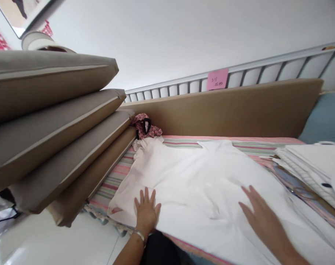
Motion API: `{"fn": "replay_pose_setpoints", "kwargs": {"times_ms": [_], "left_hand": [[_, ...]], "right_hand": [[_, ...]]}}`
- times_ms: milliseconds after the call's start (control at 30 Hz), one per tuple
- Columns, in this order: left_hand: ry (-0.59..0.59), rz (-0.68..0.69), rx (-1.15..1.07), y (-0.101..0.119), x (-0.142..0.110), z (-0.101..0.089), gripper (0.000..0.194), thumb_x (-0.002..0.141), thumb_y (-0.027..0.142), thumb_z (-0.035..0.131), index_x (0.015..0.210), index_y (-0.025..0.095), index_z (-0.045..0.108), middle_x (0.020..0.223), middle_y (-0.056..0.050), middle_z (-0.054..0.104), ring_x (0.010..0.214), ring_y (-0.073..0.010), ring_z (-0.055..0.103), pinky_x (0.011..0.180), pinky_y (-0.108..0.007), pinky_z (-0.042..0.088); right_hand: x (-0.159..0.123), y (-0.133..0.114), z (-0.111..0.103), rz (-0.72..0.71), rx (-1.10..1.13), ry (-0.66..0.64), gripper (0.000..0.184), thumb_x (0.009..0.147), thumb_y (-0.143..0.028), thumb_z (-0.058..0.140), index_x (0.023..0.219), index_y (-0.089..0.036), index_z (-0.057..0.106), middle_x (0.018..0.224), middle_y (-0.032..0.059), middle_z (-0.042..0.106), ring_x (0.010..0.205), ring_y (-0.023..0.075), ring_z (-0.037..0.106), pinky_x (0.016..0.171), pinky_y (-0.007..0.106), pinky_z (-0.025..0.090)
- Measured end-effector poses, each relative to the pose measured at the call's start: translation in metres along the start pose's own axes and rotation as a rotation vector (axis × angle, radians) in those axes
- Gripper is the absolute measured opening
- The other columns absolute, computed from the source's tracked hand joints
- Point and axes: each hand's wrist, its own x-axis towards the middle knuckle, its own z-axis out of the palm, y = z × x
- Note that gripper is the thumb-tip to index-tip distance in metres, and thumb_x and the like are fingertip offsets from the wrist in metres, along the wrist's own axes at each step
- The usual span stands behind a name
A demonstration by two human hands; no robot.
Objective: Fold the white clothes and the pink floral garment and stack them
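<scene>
A white garment (195,173), which looks like a shirt, lies spread out over a striped sheet (117,175), with creases across its middle. My left hand (146,210) rests on its left part near the front edge, palm down with fingers spread. Farther right, my right hand (262,217) is over the garment, fingers stretched out and slightly apart; whether it presses on the cloth I cannot tell. Neither hand holds anything. A cream frilled cloth (148,142) shows at the garment's far left corner.
Thick grey-brown cushions (59,125) are stacked on the left. Behind the sheet stands a long brown cushion (225,110) against a slatted rail (178,89) bearing a pink note (217,79). Folded white clothes (316,165) lie at right. A pink floral cloth (148,129) sits in the corner.
</scene>
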Motion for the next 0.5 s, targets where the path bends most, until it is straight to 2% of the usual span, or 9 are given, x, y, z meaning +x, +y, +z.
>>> {"fn": "replay_pose_setpoints", "kwargs": {"times_ms": [100, 200, 300, 400, 500], "left_hand": [[-0.035, -0.004, 0.012, -0.006, 0.006, -0.002, 0.052, 0.088, 0.04, 0.037, 0.139, 0.033, 0.028, 0.151, -0.01, 0.023, 0.137, -0.0365, 0.018, 0.102, -0.064, 0.022], [-0.066, -0.098, 0.024, -0.024, 0.024, -0.004, 0.054, 0.088, 0.047, 0.033, 0.139, 0.031, 0.03, 0.149, -0.013, 0.026, 0.137, -0.0362, 0.02, 0.103, -0.061, 0.023], [-0.104, -0.225, 0.007, -0.049, 0.047, -0.002, 0.057, 0.087, 0.052, 0.029, 0.14, 0.03, 0.027, 0.15, -0.013, 0.024, 0.137, -0.0347, 0.02, 0.105, -0.058, 0.022], [-0.129, -0.228, -0.01, -0.066, 0.059, 0.005, 0.057, 0.087, 0.053, 0.025, 0.14, 0.032, 0.026, 0.151, -0.01, 0.022, 0.138, -0.0333, 0.017, 0.106, -0.058, 0.02], [-0.122, -0.229, -0.011, -0.071, 0.059, 0.009, 0.057, 0.087, 0.051, 0.022, 0.141, 0.032, 0.024, 0.152, -0.008, 0.021, 0.138, -0.0313, 0.02, 0.106, -0.056, 0.022]], "right_hand": [[-0.033, -0.015, 0.008, -0.157, -0.107, -0.072, 0.046, 0.087, -0.043, 0.03, 0.121, -0.025, 0.056, 0.13, 0.0082, 0.054, 0.123, 0.0277, 0.046, 0.096, 0.047, 0.038], [-0.046, -0.016, 0.014, -0.154, -0.214, -0.102, 0.045, 0.087, -0.043, 0.031, 0.121, -0.028, 0.057, 0.131, 0.0069, 0.053, 0.123, 0.0286, 0.045, 0.097, 0.05, 0.037], [-0.044, -0.013, 0.015, -0.099, -0.256, -0.11, 0.047, 0.086, -0.047, 0.034, 0.125, -0.03, 0.054, 0.135, 0.0061, 0.05, 0.125, 0.0289, 0.043, 0.099, 0.051, 0.034], [-0.039, -0.014, 0.01, 0.013, -0.268, -0.152, 0.051, 0.084, -0.051, 0.038, 0.127, -0.027, 0.053, 0.136, 0.0086, 0.048, 0.128, 0.0312, 0.04, 0.101, 0.052, 0.032], [-0.032, -0.022, 0.001, 0.15, -0.258, -0.214, 0.052, 0.084, -0.048, 0.04, 0.128, -0.023, 0.053, 0.138, 0.0113, 0.045, 0.13, 0.0316, 0.036, 0.105, 0.052, 0.028]]}}
